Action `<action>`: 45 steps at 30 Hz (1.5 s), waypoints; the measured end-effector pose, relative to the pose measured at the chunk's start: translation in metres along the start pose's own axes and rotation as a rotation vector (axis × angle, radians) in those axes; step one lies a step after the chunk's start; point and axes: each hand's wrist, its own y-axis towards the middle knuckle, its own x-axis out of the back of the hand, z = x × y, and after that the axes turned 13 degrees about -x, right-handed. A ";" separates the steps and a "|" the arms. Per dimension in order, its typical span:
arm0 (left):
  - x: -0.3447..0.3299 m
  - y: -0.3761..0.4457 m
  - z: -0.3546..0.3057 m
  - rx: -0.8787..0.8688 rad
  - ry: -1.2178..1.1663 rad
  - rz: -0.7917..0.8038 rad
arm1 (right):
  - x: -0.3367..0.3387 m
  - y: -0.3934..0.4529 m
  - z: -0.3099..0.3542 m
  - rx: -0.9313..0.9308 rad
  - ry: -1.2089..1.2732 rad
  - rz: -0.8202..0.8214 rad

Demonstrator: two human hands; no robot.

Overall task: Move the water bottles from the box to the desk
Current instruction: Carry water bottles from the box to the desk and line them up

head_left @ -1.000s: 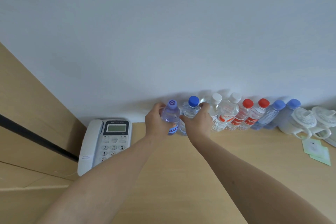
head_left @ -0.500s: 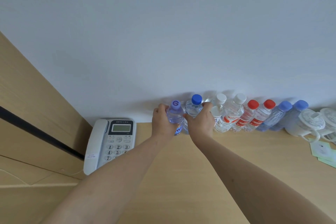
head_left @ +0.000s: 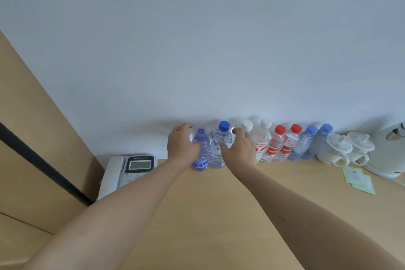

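Note:
A row of water bottles stands upright on the wooden desk (head_left: 219, 204) against the white wall. My left hand (head_left: 180, 146) wraps the left side of a purple-tinted bottle (head_left: 202, 153) at the row's left end. Beside it, my right hand (head_left: 238, 150) grips a clear bottle with a blue cap (head_left: 220, 144), thumb across its front. Both bottles rest on the desk. Further right stand two white-capped bottles (head_left: 262, 138), two red-capped bottles (head_left: 279, 144) and two blue bottles (head_left: 306, 142). The box is out of view.
A white desk phone (head_left: 129, 171) sits left of my left arm, beside a tan wooden panel (head_left: 32, 149). Two white lidded cups (head_left: 341, 151) and a white kettle (head_left: 390, 153) stand at the right, with green paper slips (head_left: 359, 180) in front.
Both hands stay on the same two bottles at the row's left end. My fingers have loosened slightly, and the view has shifted so the kettle shows at the right.

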 end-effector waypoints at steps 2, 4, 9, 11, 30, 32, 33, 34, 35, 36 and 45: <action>0.007 -0.002 -0.006 -0.069 0.017 -0.015 | 0.011 -0.004 -0.005 -0.019 -0.015 -0.009; 0.010 -0.004 -0.013 -0.162 0.036 -0.017 | 0.021 -0.010 -0.012 -0.037 -0.052 -0.022; -0.004 -0.017 -0.036 -0.397 0.051 0.048 | 0.044 -0.030 -0.037 -0.087 -0.148 -0.041; -0.016 -0.024 -0.048 -0.489 0.073 0.100 | 0.052 -0.040 -0.050 -0.112 -0.163 -0.062; -0.187 -0.172 -0.262 -0.975 0.225 0.629 | 0.236 -0.142 -0.268 -0.423 -0.297 -0.239; -0.212 -0.201 -0.295 -1.015 0.240 0.677 | 0.264 -0.161 -0.304 -0.475 -0.301 -0.267; -0.225 -0.216 -0.313 -1.040 0.242 0.698 | 0.279 -0.171 -0.322 -0.506 -0.295 -0.279; -0.237 -0.232 -0.330 -1.063 0.238 0.716 | 0.294 -0.181 -0.342 -0.537 -0.286 -0.291; -0.250 -0.247 -0.347 -1.078 0.231 0.734 | 0.309 -0.191 -0.361 -0.566 -0.276 -0.305; -0.262 -0.263 -0.364 -1.089 0.223 0.755 | 0.324 -0.201 -0.379 -0.594 -0.269 -0.319; -0.352 -0.421 -0.493 -1.269 0.119 0.984 | 0.425 -0.315 -0.525 -0.885 -0.201 -0.488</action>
